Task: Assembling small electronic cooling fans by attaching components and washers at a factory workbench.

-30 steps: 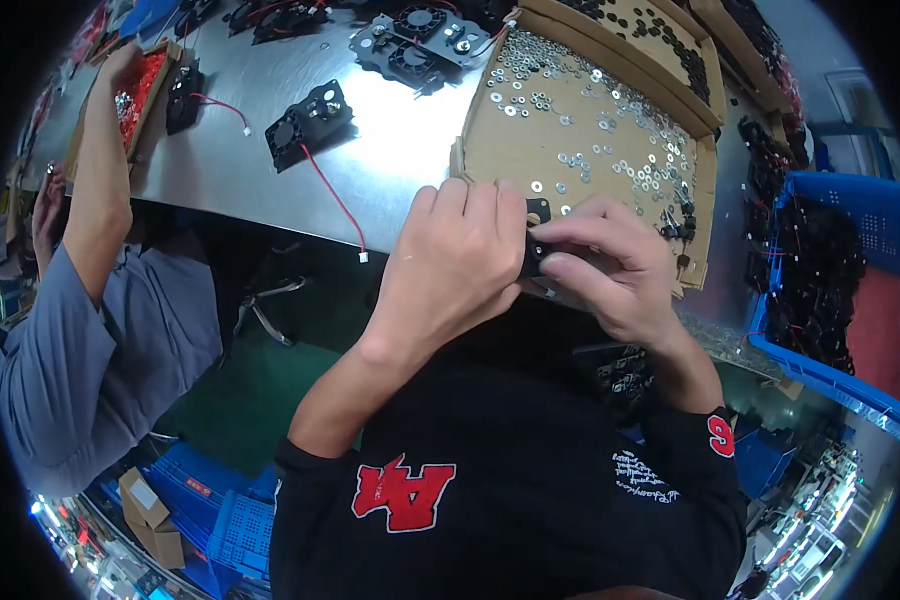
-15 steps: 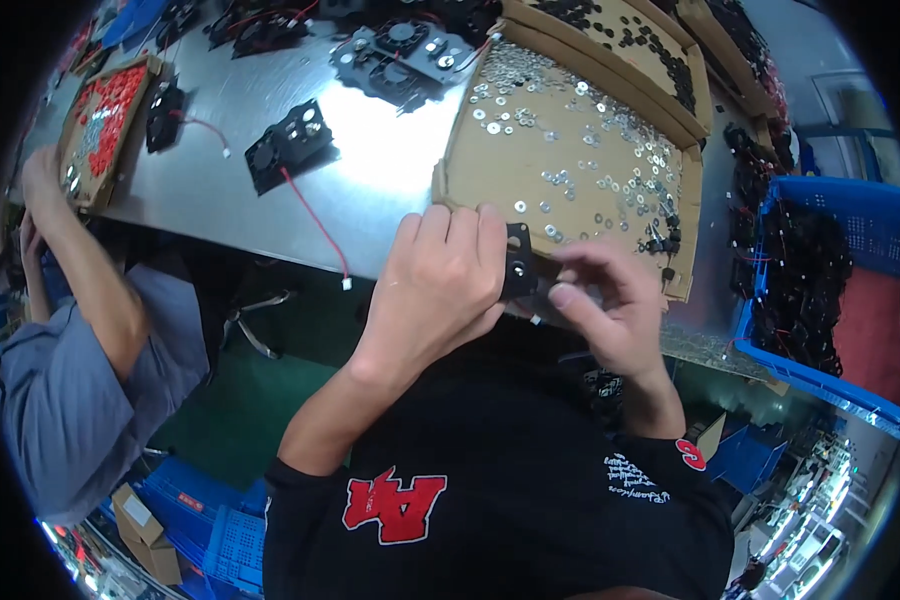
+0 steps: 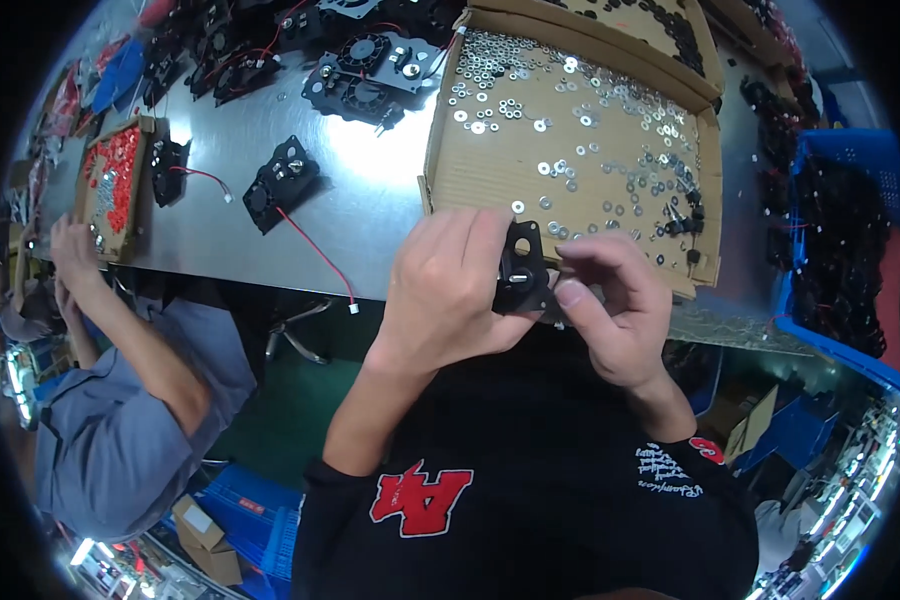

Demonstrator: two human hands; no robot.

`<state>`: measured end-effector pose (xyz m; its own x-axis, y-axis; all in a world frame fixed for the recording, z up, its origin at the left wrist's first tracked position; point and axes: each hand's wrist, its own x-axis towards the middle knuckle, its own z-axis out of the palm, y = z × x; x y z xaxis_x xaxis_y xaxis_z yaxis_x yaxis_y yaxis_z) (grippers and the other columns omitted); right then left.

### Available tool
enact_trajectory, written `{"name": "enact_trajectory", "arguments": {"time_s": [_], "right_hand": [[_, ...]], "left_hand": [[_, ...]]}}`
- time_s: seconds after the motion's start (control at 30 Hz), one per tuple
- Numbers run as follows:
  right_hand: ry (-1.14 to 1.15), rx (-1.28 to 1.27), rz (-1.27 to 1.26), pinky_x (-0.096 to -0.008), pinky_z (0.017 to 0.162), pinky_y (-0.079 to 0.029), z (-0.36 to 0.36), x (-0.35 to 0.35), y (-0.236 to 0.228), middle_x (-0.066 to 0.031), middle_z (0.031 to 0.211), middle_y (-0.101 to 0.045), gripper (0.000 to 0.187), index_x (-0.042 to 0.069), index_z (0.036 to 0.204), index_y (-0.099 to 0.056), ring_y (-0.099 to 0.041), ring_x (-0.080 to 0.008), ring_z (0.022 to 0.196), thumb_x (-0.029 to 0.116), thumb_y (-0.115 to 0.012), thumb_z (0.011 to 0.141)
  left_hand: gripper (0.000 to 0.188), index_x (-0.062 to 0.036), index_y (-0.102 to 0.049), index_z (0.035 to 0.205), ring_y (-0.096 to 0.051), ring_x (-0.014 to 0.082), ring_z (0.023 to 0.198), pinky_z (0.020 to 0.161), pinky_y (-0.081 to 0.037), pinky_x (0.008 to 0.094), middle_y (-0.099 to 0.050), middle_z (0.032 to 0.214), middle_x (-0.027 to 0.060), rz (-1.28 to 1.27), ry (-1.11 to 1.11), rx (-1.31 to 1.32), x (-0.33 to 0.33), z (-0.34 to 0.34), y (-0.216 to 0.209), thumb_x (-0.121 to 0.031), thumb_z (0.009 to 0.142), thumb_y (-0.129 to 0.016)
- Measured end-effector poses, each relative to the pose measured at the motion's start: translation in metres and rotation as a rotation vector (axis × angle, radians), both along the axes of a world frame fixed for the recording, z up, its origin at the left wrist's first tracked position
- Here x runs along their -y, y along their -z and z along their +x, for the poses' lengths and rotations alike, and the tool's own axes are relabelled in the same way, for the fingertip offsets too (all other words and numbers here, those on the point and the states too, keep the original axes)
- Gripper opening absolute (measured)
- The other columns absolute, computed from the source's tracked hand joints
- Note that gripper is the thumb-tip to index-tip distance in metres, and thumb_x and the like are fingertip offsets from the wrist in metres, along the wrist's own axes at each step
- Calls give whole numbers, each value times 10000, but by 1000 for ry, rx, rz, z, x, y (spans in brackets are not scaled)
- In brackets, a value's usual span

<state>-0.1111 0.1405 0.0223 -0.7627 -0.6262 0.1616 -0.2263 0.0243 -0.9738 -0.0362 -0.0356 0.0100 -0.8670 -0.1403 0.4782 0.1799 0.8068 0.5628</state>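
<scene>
Held at the table's front edge, just beyond the person's black-clad torso: a flat black plastic part (image 3: 529, 266) with a round hole near its upper end and a bright metal pin or screw below it. The left hand (image 3: 448, 278) is clamped on its left side, fingers curled together over it and thumb lying beneath. The right hand (image 3: 622, 308) stands at the opposite edge, thumb and forefinger apart with a gap between; from where I stand I cannot tell whether either tip touches the part.

Just behind the hands, a shallow brown cardboard tray (image 3: 485, 172) bears scattered silvery metal washers (image 3: 490, 58), densest at its far left corner, and a few black pieces at its right. Beyond it, a second cardboard tray holds small black pieces (image 3: 670, 35).

To the left, on the shiny steel table (image 3: 210, 238), lies a black fan assembly (image 3: 278, 187), its red cable ending in a white connector (image 3: 354, 309). Farther back sits a grey plate with two black fans (image 3: 368, 78). At far left, a co-worker's hand (image 3: 75, 250) is beside a narrow cardboard tray of red pieces (image 3: 120, 180). At far right, a blue plastic crate (image 3: 840, 350) contains dark parts.
</scene>
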Motion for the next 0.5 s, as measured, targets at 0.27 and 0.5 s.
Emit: {"name": "enact_trajectory", "arguments": {"time_s": [0.27,0.5], "right_hand": [[-178,90,-9,-270,787,-484,-2,-2,-6,-96,1015,-623,250,-36,1121,-635,-606,-145,878,15,-627,876],[-47,-119,50,-301,710,-516,1,-10,-1,-125,954,-649,286,-18,1112,-656,-638,-209,824,13,-674,828]], "left_hand": [[448,7,-582,997,-610,324,685,628,-495,380,-596,799,148,24,-33,-5,-1,3,-3,-181,651,-796],[442,9,-585,997,-607,313,689,635,-494,373,-597,820,142,-29,-32,50,-3,-1,-1,-166,653,-800]]}}
